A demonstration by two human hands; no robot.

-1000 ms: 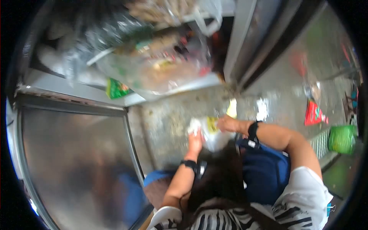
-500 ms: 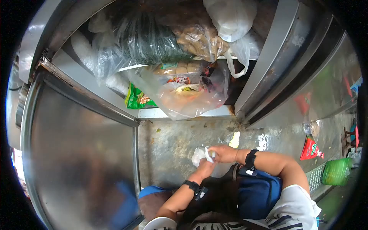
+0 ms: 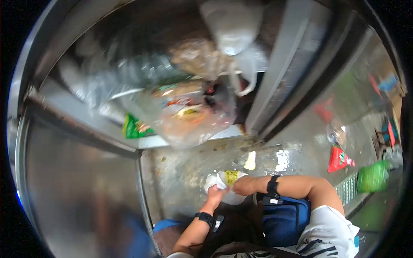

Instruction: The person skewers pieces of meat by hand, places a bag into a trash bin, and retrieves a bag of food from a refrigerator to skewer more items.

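A thin white plastic bag is spread over my lap side, close above the wet floor. Its mouth gapes, and yellow-green chopped-looking food shows inside. My left hand pinches the bag's left edge. On the opposite side my right hand is closed at the bag's rim, its fingertips partly hidden. Just beyond the hands a pale yellow scrap lies on the floor.
Ahead stands an open steel fridge with filled plastic bags and a green packet. Its metal door swings out at left, another at right. A red packet and green bag sit on the right.
The bunched white bag has been opened out, showing yellow-green contents. My hands have moved apart, and the whole view has shifted slightly.
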